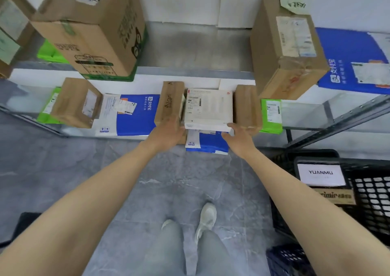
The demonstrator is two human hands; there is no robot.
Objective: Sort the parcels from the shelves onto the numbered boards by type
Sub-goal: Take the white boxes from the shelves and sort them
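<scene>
The white box point(209, 107) lies flat on the lower shelf point(335, 121) at 12 o'clock from the person's feet. Its broad labelled face is up and its thin front edge is turned to 6 o'clock, toward the person. From above it looks close to square, so its long axis cannot be told. Its printed label sits toward the far left corner, at 11 o'clock on the top face.

The box rests on a blue and white bag point(207, 143), whose near end hangs over the shelf edge. A brown box point(171, 102) stands just beside it at 9 o'clock, and a second brown box point(248, 107) stands at 3 o'clock. Both are on edge, with their long sides running from 12 to 6 o'clock.

The left hand point(168, 133) is at the white box's near left corner. Its fingertips are hidden there, so whether it has a hold cannot be told. The right hand point(240, 135) is spread wide with straight fingers, forefinger at the near right corner and thumb stretched under the front edge.

A large cardboard box point(90, 33) sits on the upper shelf at 11 o'clock. A black crate point(369, 191) stands on the floor at 4 o'clock.
</scene>
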